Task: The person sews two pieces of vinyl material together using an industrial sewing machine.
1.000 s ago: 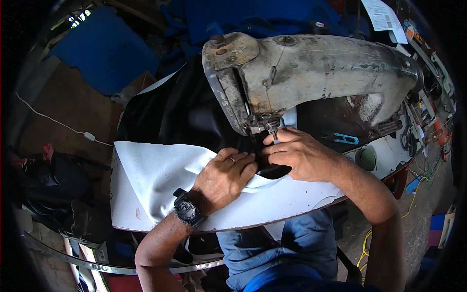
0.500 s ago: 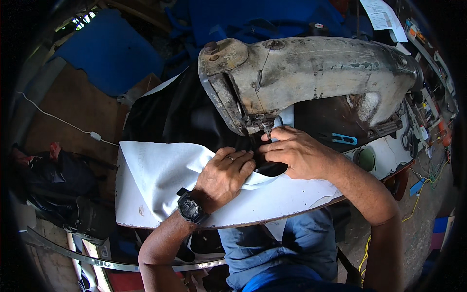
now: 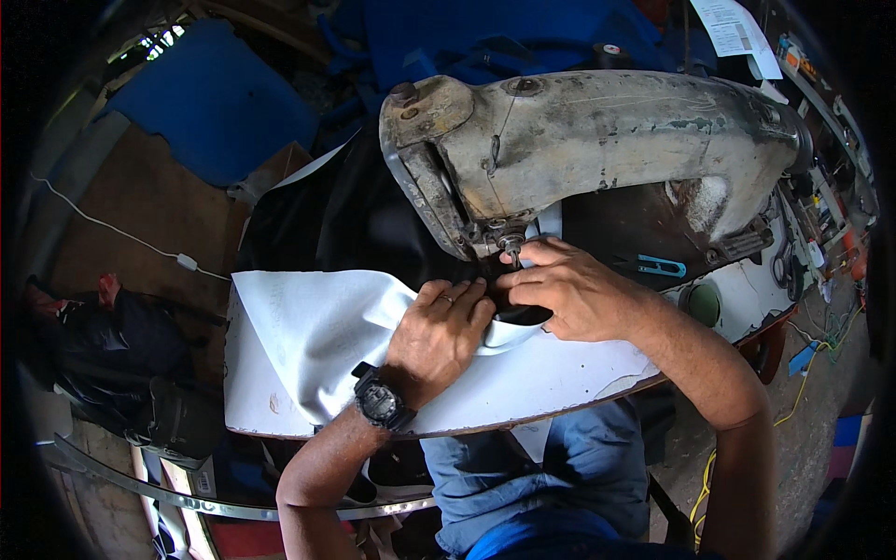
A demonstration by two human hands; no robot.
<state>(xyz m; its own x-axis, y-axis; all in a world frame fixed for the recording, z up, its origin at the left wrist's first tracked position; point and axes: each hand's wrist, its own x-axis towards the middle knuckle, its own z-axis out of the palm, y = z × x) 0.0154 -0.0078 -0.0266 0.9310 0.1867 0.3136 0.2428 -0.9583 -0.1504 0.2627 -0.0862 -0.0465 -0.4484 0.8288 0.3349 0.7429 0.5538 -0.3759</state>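
Note:
A glossy black sheet with a white backing (image 3: 322, 322), like leatherette, lies under the worn grey sewing machine (image 3: 607, 131). Its near part is folded over, white side up. My left hand (image 3: 441, 331), wearing a ring and a black wristwatch (image 3: 378, 401), has its bent fingers closed over the black fold just left of the needle area; its thumb is hidden. Right beside the presser area (image 3: 511, 241), my right hand (image 3: 583, 294) grips the curled edge of the same sheet, index finger close to the metal parts. The needle tip cannot be made out.
On the machine's bed right of my right hand lie light-blue thread snips (image 3: 661, 266). A round green-topped container (image 3: 700, 304) and dark scissors (image 3: 787, 266) sit on the white tabletop (image 3: 560, 378). A white cord (image 3: 112, 224) runs at left; a dark bag (image 3: 117, 341) rests beside the table.
My left hand and wrist have shifted slightly right and the forearm has followed. The folded sheet has moved a little under the machine; my right hand stays almost in place.

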